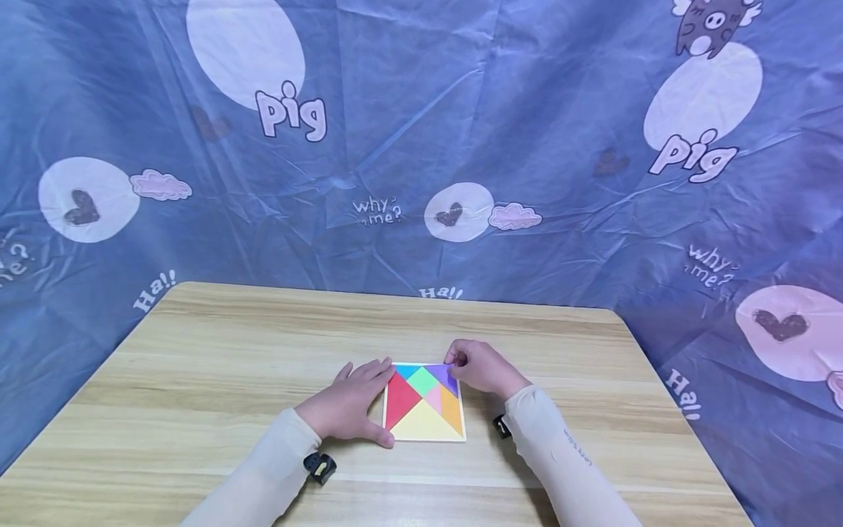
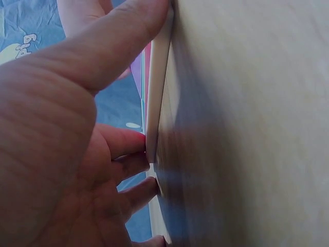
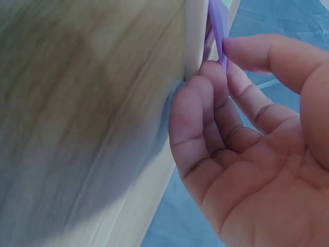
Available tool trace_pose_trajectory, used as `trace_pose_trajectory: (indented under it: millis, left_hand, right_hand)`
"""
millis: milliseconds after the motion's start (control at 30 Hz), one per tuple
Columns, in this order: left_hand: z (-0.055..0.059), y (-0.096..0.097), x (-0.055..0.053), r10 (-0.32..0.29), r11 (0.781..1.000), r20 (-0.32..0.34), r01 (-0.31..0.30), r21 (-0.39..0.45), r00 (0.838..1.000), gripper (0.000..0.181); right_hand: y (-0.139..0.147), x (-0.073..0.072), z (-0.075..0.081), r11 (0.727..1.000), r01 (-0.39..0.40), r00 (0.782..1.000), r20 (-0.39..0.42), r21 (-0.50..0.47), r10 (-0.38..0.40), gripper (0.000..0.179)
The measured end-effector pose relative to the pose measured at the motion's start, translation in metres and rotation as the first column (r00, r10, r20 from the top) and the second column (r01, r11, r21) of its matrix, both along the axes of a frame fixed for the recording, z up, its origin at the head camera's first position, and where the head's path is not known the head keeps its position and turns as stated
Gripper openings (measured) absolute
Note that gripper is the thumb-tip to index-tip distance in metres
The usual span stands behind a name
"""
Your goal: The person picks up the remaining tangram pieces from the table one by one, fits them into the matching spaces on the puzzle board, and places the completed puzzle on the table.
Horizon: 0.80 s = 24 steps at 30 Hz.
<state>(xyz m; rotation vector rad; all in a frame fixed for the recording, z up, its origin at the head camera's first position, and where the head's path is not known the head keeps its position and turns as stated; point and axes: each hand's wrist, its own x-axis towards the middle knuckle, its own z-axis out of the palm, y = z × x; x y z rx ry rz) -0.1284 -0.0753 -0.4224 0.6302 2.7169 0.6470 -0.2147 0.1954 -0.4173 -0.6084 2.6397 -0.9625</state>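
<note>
A square tangram tray (image 1: 429,440) with a white rim lies flat on the table, filled with coloured pieces. In it are a red triangle (image 1: 399,399), a pale yellow triangle (image 1: 424,426), a green square (image 1: 422,380) and an orange piece (image 1: 451,411). My left hand (image 1: 352,401) spans the tray's left side, thumb at the near corner and extended fingers against the far one. At the far right corner my right hand (image 1: 485,367) pinches a purple piece (image 3: 220,28) between thumb and fingers; its edge stands tilted up from the tray in the right wrist view.
The wooden table (image 1: 263,344) reaches well past the tray on all sides. Behind and beside it hangs a blue printed cloth (image 1: 395,146). Each wrist carries a small black device, one being the left wrist's camera (image 1: 320,467).
</note>
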Motion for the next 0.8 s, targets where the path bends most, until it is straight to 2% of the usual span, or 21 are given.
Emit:
trace_pose_trajectory:
  millis: [367, 600, 800]
  left_hand:
    - [0.001, -0.001, 0.000, -0.012, 1.000, -0.012, 0.012, -0.003, 1.000, 0.121]
    - [0.001, -0.001, 0.000, -0.010, 1.000, -0.009, 0.010, -0.008, 1.000, 0.121]
    - [0.001, -0.001, 0.000, -0.015, 1.000, -0.005, 0.015, -0.005, 1.000, 0.121]
  right_hand:
    - [-0.004, 0.006, -0.003, 0.997, 0.035, 0.999, -0.044, 0.064, -0.032, 0.016]
    - [-0.004, 0.009, -0.003, 0.994, 0.032, 0.997, -0.071, 0.104, -0.025, 0.020]
    - [-0.002, 0.012, -0.002, 0.994, 0.051, 0.996, -0.083, 0.099, -0.043, 0.019]
